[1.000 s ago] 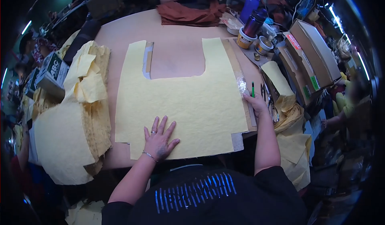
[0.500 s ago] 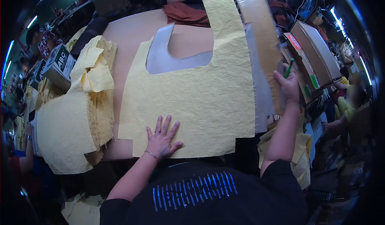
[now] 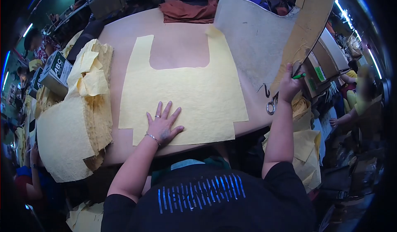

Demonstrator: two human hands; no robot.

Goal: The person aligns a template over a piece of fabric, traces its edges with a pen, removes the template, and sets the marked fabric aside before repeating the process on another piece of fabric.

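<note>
At the table's (image 3: 180,46) near edge: left hand (image 3: 164,126) palm down, spread wide on one yellow sheet (image 3: 184,93).
Sheet lies flat on the tabletop, pale, near corners notched, far side U-cut. Right hand (image 3: 290,85), arm extended, grips one raised, tilted grey-and-brown template (image 3: 256,37) and one green pen (image 3: 299,76).

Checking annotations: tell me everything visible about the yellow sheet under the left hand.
The yellow sheet looks thin, matte, faintly crinkled and paper-like. It lies mostly flat on the table, with a deep U-shaped cutout between two far prongs and stepped notches at both near corners. The left hand rests spread on its near part. The right prong's tip is blurred; contact with the raised board is unclear.
</note>
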